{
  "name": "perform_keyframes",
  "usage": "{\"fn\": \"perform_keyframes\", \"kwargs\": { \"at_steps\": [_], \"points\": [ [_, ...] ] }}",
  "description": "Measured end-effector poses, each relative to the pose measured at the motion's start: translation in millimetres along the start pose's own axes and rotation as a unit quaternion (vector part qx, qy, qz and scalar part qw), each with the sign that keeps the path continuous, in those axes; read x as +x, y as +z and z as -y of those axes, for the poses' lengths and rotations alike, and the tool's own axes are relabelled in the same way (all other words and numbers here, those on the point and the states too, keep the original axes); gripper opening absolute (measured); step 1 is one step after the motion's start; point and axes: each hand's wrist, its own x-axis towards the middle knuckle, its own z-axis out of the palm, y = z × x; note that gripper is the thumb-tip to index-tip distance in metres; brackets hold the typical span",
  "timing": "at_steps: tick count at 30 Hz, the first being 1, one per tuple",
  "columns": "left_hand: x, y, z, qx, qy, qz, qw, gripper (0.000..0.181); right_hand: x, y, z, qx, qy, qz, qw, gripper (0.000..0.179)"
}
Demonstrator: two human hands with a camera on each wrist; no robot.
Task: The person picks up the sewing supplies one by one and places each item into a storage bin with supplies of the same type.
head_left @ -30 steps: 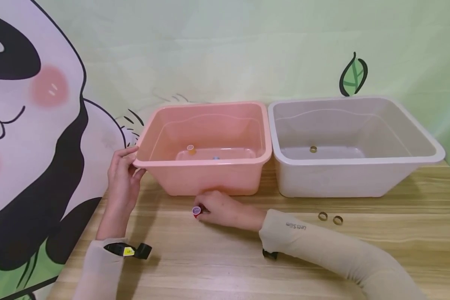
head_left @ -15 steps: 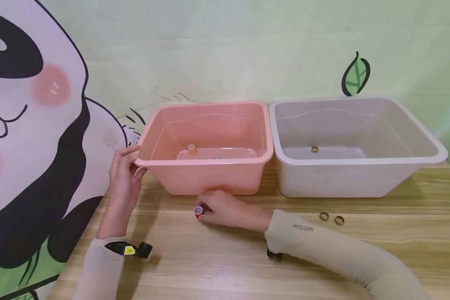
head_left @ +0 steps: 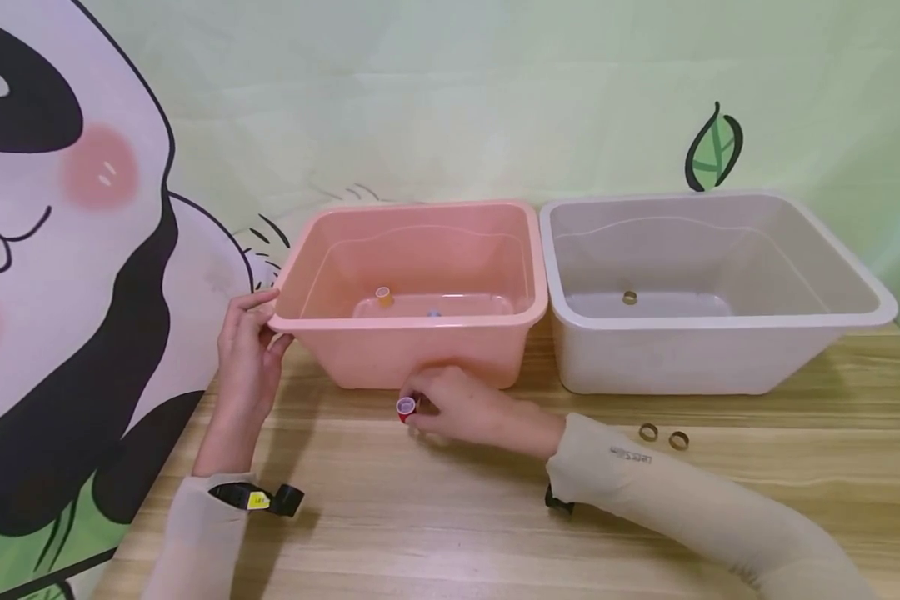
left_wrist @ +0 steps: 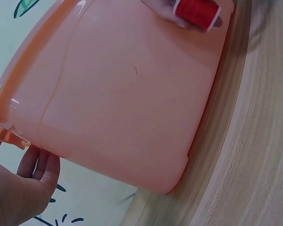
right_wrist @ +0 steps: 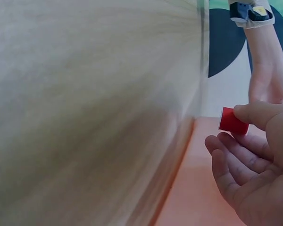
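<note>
My right hand (head_left: pixel 465 404) pinches a small spool of red thread (head_left: pixel 407 410) between thumb and fingers, close in front of the pink bin (head_left: pixel 420 354). The white rims of the spool show in the left wrist view, where it overlaps the bin's front wall. In the right wrist view the thumb and a finger hold the red spool (right_wrist: pixel 233 121) while the other fingers curl loosely below. At the bin's left front corner, my left hand (head_left: pixel 249 358) grips the rim, its fingertips partly hidden. Inside the bin lie a yellow spool (head_left: pixel 384 297) and a small blue thing (head_left: pixel 435 314), mostly hidden.
A grey bin (head_left: pixel 667 358) stands directly right of the pink one, with a brass-coloured ring (head_left: pixel 629 297) inside. Two similar rings, a left one (head_left: pixel 648 432) and a right one (head_left: pixel 678 440), lie on the wooden table (head_left: pixel 420 533) before it. A printed backdrop hangs behind.
The right hand, holding the red spool, has shifted slightly right and up toward the pink bin's front wall. The left hand keeps its grip on the rim.
</note>
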Motion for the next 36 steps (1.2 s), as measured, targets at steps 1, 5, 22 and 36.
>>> {"fn": "perform_keyframes", "kwargs": {
  "at_steps": [1, 5, 22, 36],
  "points": [
    [0.3, 0.5, -0.1, -0.001, 0.0, 0.0, 1.0, 0.023, -0.7, -1.8, 0.6, -0.001, -0.001, 0.0, 1.0, 0.014],
    [0.1, 1.1, -0.5, -0.007, -0.005, -0.003, 1.0, 0.022, -4.3, -8.4, 5.2, 0.009, -0.002, 0.004, 1.0, 0.015],
    [0.1, 0.4, 0.4, -0.007, -0.003, -0.003, 1.0, 0.023, -21.1, -35.3, 31.4, -0.003, -0.044, -0.006, 0.999, 0.017],
    [-0.3, 0.4, -0.8, 0.0, -0.005, -0.004, 1.0, 0.023, -35.3, -42.7, 40.8, -0.048, -0.077, -0.011, 0.9959, 0.017]
  ]
}}
